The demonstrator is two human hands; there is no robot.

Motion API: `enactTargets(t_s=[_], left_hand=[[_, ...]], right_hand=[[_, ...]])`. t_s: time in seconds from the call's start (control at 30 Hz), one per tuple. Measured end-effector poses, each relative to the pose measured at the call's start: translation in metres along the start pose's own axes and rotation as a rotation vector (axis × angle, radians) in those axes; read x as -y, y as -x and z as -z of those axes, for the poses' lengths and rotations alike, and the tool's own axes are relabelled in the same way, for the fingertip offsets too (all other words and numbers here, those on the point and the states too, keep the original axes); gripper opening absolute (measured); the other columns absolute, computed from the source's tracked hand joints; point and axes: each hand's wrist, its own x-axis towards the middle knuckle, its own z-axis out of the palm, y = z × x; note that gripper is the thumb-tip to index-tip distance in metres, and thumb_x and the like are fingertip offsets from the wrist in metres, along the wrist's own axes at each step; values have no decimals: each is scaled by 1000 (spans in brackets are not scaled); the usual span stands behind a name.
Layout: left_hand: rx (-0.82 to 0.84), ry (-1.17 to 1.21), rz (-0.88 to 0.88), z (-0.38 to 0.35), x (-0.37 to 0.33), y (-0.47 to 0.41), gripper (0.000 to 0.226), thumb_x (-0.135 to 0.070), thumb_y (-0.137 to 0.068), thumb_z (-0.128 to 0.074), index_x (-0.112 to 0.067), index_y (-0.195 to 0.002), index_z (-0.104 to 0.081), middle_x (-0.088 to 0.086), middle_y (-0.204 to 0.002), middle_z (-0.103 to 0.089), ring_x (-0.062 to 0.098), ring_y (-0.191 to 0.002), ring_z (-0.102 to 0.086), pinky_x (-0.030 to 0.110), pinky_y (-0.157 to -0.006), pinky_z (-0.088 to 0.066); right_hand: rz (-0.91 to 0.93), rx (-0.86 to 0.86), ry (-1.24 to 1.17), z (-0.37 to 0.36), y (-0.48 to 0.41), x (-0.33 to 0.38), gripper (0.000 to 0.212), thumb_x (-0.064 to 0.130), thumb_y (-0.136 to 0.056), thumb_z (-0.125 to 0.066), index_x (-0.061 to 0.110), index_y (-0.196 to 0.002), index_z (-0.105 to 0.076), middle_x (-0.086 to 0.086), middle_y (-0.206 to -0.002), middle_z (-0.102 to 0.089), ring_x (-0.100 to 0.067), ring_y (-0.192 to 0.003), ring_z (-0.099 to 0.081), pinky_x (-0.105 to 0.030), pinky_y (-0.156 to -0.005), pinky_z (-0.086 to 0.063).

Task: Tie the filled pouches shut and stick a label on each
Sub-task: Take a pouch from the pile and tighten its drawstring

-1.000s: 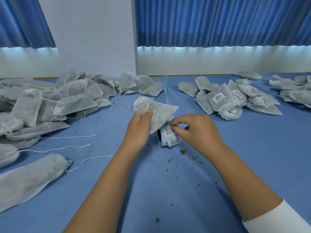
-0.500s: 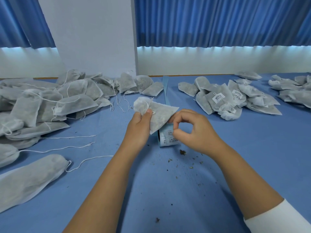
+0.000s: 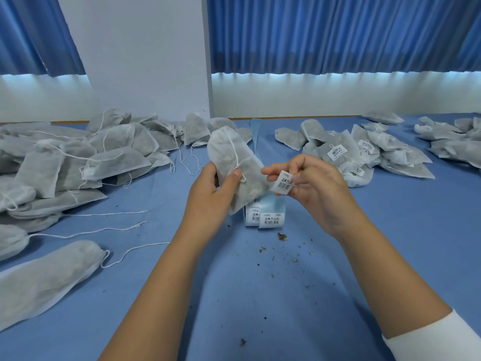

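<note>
A heap of unlabelled pouches (image 3: 65, 162) lies left of my fingers, with labelled pouches (image 3: 351, 152) beyond them to the right. My left hand (image 3: 208, 196) grips a filled pouch (image 3: 234, 157) above the label roll (image 3: 265, 214). My right hand (image 3: 317, 188) pinches a loose label (image 3: 283, 182) just beside it.

Held pouch (image 3: 229, 152) 1, loose label (image 3: 283, 181) 1, label roll (image 3: 270, 214) 1, pouch heaps (image 3: 78, 157) 3

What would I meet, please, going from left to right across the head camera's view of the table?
Heap of unlabelled pouches → left hand → held pouch → peeled label → right hand → heap of labelled pouches → further pouches at the right edge.
</note>
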Motion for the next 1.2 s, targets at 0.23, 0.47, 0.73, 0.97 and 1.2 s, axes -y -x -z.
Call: enactTargets(t_s=[0.23, 0.47, 0.73, 0.97, 1.2], left_hand=[[206, -15, -10, 0, -12, 12, 20, -17, -86, -76, -14, -105, -71, 3, -94, -77, 24, -91, -73, 48, -88, -57], [267, 40, 3, 5, -10, 10, 21, -10, -85, -76, -14, -105, -73, 0, -94, -78, 19, -91, -74, 43, -89, -58], [365, 43, 9, 7, -8, 9, 24, -10, -82, -78, -18, -105, -74, 0, -95, -78, 16, -90, -75, 28, -81, -60], [415, 35, -12, 6, -10, 12, 25, -11, -82, -79, -19, -105, -74, -1, -96, -78, 15, -92, -74, 28, -82, -59], [146, 24, 18, -7, -15, 17, 36, -43, -93, -64, -8, -89, -73, 15, -84, -70, 18, -76, -59, 42, -72, -49]], right_hand=[[-30, 26, -46, -4, 2, 6, 10, 2, -78, -45, 9, -73, -50, -17, -113, -71, -30, -109, -67, -36, -85, -57], [-72, -106, 142, -4, -1, 3, 12, 16, -73, -59, 19, -66, -68, 4, -118, -70, -19, -107, -66, -38, -89, -52], [-123, -189, 300, -3, -1, 1, 30, 12, -85, -64, 28, -61, -72, 19, -114, -68, 4, -95, -63, -21, -77, -40], [-38, -231, 483, -7, 0, -5, 11, 21, -80, -76, 25, -73, -70, 16, -113, -65, 5, -111, -57, -27, -91, -47], [77, -259, 535, -16, 2, -11, 16, 19, -79, -79, 24, -87, -66, 15, -100, -68, -6, -88, -62, -15, -64, -44]])
